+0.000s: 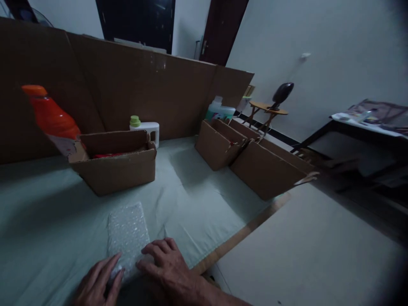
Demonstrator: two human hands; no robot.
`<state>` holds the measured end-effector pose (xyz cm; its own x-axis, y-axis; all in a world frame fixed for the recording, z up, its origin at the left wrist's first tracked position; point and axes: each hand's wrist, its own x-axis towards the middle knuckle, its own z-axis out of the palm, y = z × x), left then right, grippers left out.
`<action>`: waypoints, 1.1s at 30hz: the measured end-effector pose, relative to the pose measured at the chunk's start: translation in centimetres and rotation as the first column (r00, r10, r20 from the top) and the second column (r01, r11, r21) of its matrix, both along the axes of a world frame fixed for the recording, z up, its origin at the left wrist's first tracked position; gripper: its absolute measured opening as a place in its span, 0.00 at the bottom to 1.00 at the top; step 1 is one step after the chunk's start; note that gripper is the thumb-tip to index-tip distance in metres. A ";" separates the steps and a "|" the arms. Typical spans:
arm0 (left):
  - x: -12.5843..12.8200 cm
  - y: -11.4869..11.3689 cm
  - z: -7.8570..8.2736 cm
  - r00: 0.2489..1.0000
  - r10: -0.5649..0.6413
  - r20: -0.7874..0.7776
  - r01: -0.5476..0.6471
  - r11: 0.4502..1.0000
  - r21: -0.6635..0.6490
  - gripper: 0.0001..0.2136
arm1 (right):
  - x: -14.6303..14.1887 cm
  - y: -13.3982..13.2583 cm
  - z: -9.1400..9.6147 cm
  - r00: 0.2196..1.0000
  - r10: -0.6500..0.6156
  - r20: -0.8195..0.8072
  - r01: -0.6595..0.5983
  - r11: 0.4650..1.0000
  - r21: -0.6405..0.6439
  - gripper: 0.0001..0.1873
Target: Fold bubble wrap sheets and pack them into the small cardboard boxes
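A flat rectangular bubble-wrapped package [127,231] lies on the pale green cloth in front of me. My left hand [98,280] grips its near left side, with the thumb and fingertips on the wrap. At the near right edge, my right hand [167,261] holds the package with bent fingers. My palms hide part of its near end. What is inside the wrap cannot be made out.
Beyond the package stands an open cardboard box [124,170] with something red inside. Two more boxes, a nearer one [264,170] and a farther one [216,146], stand right. An orange bottle [55,114], a white jug [149,127] and a teal bottle [219,111] stand before a cardboard wall [134,80].
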<state>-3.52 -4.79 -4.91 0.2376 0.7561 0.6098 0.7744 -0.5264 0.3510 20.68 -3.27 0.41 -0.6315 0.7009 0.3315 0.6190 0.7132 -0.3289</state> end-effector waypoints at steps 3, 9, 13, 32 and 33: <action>0.8 -0.5 2.4 0.997 0.071 0.021 -0.070 0.997 -0.040 0.12 | -0.4 0.6 -0.1 1.000 0.006 0.007 -0.006 1.000 0.002 0.11; 1.8 -3.5 5.3 0.995 0.081 0.051 -0.062 0.953 -0.297 0.15 | -0.2 0.8 1.1 0.994 0.023 -0.103 -0.047 0.972 -0.231 0.12; 1.8 -2.9 5.2 0.980 0.199 -0.013 -0.193 0.933 -0.303 0.15 | 0.3 0.6 1.4 0.996 -0.021 -0.092 0.011 0.994 -0.108 0.18; 1.2 -1.5 6.1 0.866 0.413 0.281 -0.270 0.861 -0.432 0.20 | -2.3 3.0 0.6 0.999 -0.047 0.011 0.047 0.997 -0.061 0.14; 1.2 -2.1 6.3 0.791 0.459 0.405 -0.220 0.830 -0.512 0.23 | -2.4 3.2 0.5 0.996 -0.077 -0.035 0.074 0.993 -0.090 0.14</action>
